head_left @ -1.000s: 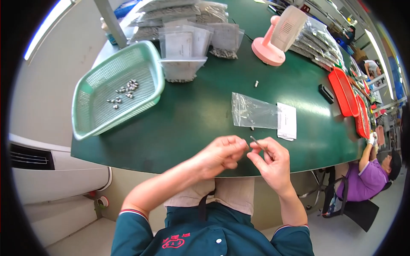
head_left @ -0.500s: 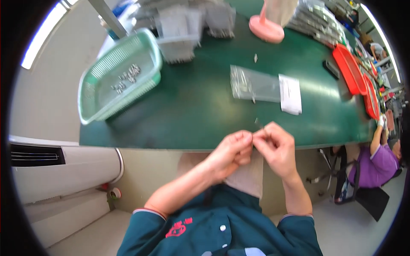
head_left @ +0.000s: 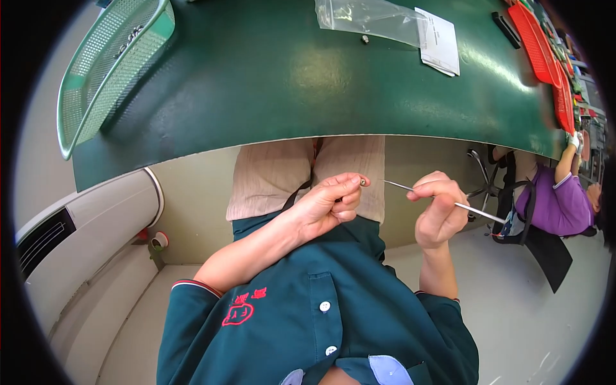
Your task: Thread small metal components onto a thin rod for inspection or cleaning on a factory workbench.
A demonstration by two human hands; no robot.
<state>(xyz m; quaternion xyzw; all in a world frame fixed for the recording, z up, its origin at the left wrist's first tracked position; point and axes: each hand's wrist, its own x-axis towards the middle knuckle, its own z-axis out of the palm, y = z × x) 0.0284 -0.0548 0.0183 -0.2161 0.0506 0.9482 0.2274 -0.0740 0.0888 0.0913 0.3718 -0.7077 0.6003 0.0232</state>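
Worktop (head_left: 269, 77) fills the upper view, dark green, near edge curving above the lap. Green mesh basket (head_left: 109, 58) sits at its left end, small metal bits inside. Clear plastic bag (head_left: 369, 16) lies along the far edge beside a white paper slip (head_left: 439, 45), one tiny loose part (head_left: 365, 39) just below the bag. Below the near edge, left hand (head_left: 327, 205) pinches a tiny metal piece (head_left: 363, 182) between thumb and forefinger. Right hand (head_left: 439, 212) grips a thin metal rod (head_left: 443, 200), fingers curled tight, its tip near that piece but apart.
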